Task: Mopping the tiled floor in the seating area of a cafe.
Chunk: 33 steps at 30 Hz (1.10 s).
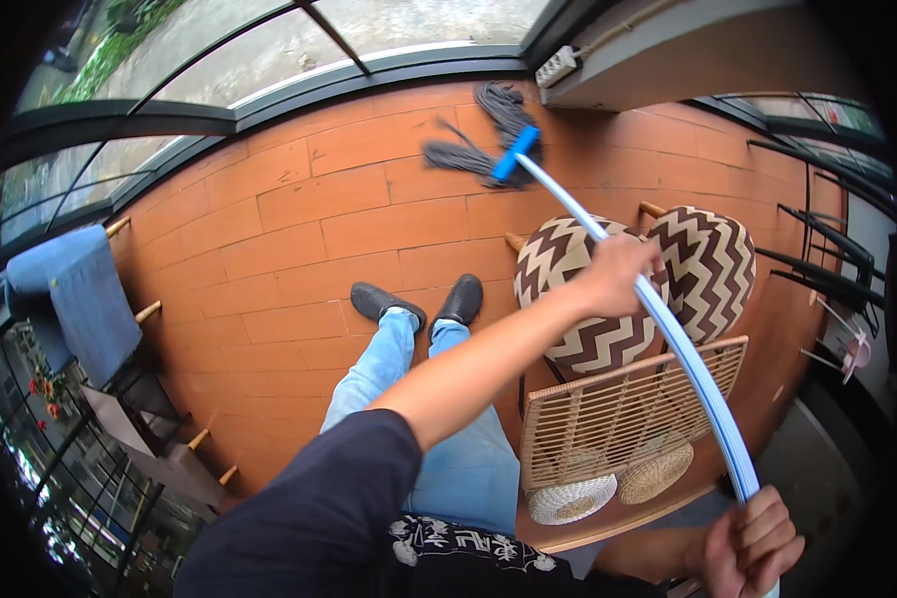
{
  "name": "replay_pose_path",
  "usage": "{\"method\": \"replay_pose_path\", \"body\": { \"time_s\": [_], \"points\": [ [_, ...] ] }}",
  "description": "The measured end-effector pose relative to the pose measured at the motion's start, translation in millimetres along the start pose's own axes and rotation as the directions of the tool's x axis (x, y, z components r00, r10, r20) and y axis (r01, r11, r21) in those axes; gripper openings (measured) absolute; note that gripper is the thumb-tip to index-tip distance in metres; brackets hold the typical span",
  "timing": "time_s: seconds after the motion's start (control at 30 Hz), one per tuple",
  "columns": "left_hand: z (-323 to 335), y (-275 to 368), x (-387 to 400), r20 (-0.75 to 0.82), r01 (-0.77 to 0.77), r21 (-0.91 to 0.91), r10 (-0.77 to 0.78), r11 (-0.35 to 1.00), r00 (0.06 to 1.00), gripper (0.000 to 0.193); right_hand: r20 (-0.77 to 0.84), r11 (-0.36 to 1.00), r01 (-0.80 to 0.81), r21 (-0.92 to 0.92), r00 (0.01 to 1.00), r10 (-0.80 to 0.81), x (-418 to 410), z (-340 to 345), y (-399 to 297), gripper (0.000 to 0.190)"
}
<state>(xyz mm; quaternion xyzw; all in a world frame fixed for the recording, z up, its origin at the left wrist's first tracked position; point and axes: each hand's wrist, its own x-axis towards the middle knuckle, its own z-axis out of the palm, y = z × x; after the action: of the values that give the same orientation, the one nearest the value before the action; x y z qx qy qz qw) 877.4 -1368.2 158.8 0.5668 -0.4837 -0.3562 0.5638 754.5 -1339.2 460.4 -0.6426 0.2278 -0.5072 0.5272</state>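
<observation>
A string mop with grey strands, a blue head clamp and a pale blue-and-white pole stretches diagonally across the view. My left hand grips the pole around its middle, above patterned stools. Near the pole's upper end, at the lower right, my right hand is closed around it. The mop strands lie spread on the orange tiled floor, close to the window frame and a pillar base. My feet in black shoes stand left of the stools.
Two zigzag-patterned stools stand beside a rattan-slatted rack holding woven round items. A power strip is fixed to the pillar. Blue cloth-covered furniture stands left; black metal chair legs are at right.
</observation>
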Motion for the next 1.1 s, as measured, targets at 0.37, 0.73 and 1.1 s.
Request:
{"method": "replay_pose_path", "body": {
  "time_s": [0.37,0.73,1.1],
  "points": [
    [-78,15,-88,0.012,0.16,-0.008,-0.16,0.987,0.987,0.029,0.258,0.975,-0.085,0.205,0.966,0.03,2,68,0,0.031],
    [-271,-79,-286,-0.432,0.584,0.424,-0.413,0.692,0.802,0.005,0.4,0.722,-0.537,0.436,0.834,0.38,-124,154,145,0.027],
    [-278,-106,-294,-0.371,0.61,0.564,-0.489,0.557,0.789,0.006,0.446,0.638,-0.551,0.538,0.828,0.339,-141,143,195,0.025]
  ]
}}
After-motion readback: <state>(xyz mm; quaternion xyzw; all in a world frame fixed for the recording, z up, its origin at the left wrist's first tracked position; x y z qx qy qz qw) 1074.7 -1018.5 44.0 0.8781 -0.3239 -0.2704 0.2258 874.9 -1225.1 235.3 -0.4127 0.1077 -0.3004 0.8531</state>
